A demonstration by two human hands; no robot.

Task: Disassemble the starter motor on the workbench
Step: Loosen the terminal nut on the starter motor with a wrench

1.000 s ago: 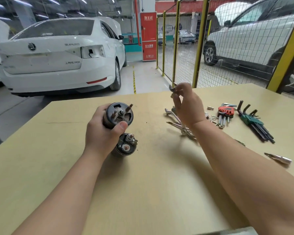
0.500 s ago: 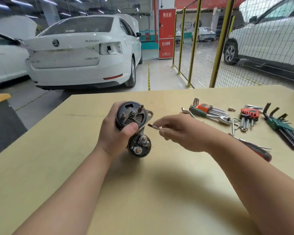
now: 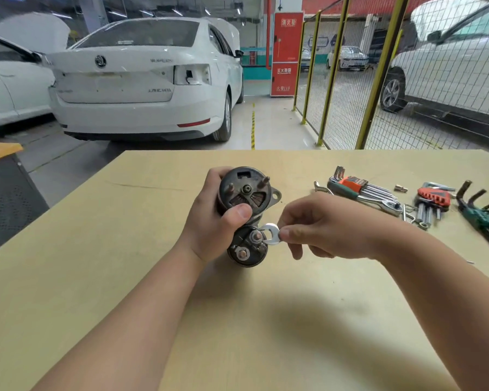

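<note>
Right hand (image 3: 322,224): since half a second ago I see it has dropped from beside the motor's flange to the solenoid's end. Thumb and forefinger pinch a small silver spanner (image 3: 271,234); the other fingers curl loosely beneath.
Spanner: its open end sits at the upper terminal stud of the solenoid (image 3: 247,246). Whether it is seated on the nut I cannot tell.
Left hand (image 3: 212,221): same grip as before, fingers wrapped round the motor body, thumb laid across the lower edge of its end face.
Starter motor (image 3: 246,193): middle of the frame, end-on to me, solenoid under the main body and low against the workbench (image 3: 124,277). It sits a little lower in the frame than earlier.
Tools: right of the frame, well apart from the hands, lying as before. I see a ratchet wrench (image 3: 378,203), an orange-holder hex key set (image 3: 359,186), a red-holder set (image 3: 432,198) and a green set (image 3: 483,215).
Beyond the bench: a white car (image 3: 141,80) at upper left, a red cabinet (image 3: 284,52) at top centre, a yellow mesh fence (image 3: 350,80) at upper right.
</note>
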